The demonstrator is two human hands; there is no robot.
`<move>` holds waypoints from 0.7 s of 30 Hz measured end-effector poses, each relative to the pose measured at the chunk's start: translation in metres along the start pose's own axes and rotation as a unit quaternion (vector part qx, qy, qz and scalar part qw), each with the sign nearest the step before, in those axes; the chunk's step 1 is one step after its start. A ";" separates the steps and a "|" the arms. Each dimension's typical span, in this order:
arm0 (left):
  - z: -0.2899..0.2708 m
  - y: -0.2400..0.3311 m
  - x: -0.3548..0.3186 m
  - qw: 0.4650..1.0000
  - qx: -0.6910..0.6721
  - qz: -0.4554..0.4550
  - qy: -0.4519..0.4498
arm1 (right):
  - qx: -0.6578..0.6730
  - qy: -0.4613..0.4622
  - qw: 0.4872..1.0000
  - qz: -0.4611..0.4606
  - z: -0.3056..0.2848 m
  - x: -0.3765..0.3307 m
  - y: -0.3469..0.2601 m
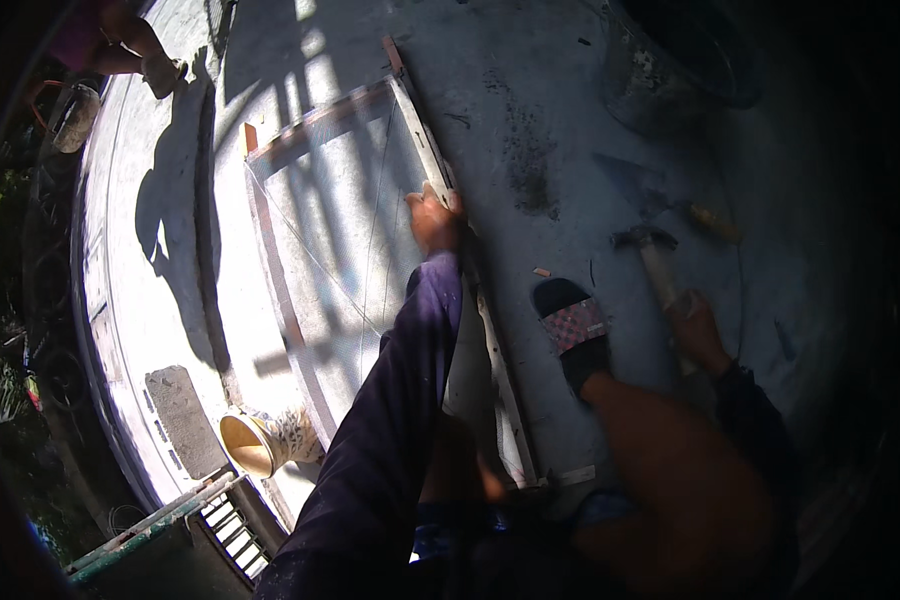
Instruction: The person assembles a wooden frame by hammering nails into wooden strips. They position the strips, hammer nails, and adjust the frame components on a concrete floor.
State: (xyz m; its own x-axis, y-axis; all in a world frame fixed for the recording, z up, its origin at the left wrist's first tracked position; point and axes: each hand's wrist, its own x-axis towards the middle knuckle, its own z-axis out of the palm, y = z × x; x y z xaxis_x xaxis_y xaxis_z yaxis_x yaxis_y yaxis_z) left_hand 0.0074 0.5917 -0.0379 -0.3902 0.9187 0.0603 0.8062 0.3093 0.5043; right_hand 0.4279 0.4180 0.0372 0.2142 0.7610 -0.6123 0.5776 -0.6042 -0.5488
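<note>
Left grip [436, 220] clasped on mesh frame [422, 140], right grip [698, 332] wrapped around hammer handle [660, 275]

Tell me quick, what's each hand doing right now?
Left hand: closed, holding the wooden frame by one side.
Right hand: closed, holding the hammer.

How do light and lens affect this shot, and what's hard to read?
Head view: harsh sun bleaches the floor at left, and barred shadows cross the mesh frame; head view: the right hand and hammer sit in dim shade, the bucket nearly lost in darkness; head view: fisheye bends the floor's left edge.
</note>
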 end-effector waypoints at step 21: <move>0.004 -0.003 -0.003 0.997 -0.045 0.036 0.042 | 0.013 -0.067 0.994 0.087 0.013 0.008 0.000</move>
State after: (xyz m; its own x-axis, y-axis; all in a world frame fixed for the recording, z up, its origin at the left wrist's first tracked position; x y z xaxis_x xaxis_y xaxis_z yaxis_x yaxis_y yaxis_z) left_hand 0.0075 0.5891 -0.0429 -0.3718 0.9126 0.1699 0.7923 0.2165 0.5704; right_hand 0.4197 0.4212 0.0248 0.2012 0.6068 -0.7689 0.5193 -0.7317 -0.4415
